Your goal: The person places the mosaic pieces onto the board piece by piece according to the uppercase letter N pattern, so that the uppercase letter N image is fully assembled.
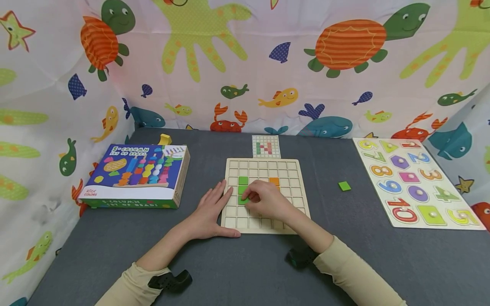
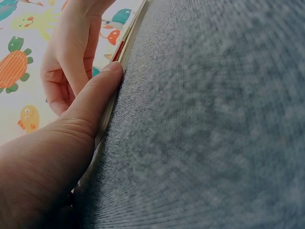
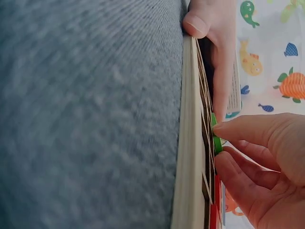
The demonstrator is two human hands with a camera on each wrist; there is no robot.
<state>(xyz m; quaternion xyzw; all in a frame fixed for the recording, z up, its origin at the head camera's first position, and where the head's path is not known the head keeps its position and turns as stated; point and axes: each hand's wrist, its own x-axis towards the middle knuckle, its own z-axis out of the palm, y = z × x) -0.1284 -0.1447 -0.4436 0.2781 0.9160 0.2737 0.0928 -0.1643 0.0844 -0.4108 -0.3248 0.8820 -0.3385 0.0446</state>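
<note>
A wooden grid board (image 1: 229, 216) lies flat on the dark table. Thumb and fingertips of my right hand (image 1: 269, 199) pinch a green square tile (image 3: 217, 138) at the board's surface, in the left part of the grid. Two more green tiles (image 1: 243, 185) sit in the cells just behind it. An orange tile (image 1: 274, 182) is in a cell further right, and red tiles (image 3: 214, 210) show in the right wrist view; my right hand covers them from above. My left hand (image 1: 208, 214) rests along the board's left edge, fingers straight, thumb at its front corner.
Behind the board lies a small pattern card (image 1: 266, 146). A loose green tile (image 1: 344, 185) is on the table to the right, before a number puzzle board (image 1: 415, 182). At the left stands a bead set box (image 1: 134, 176), with a yellow piece (image 1: 165, 139) behind it.
</note>
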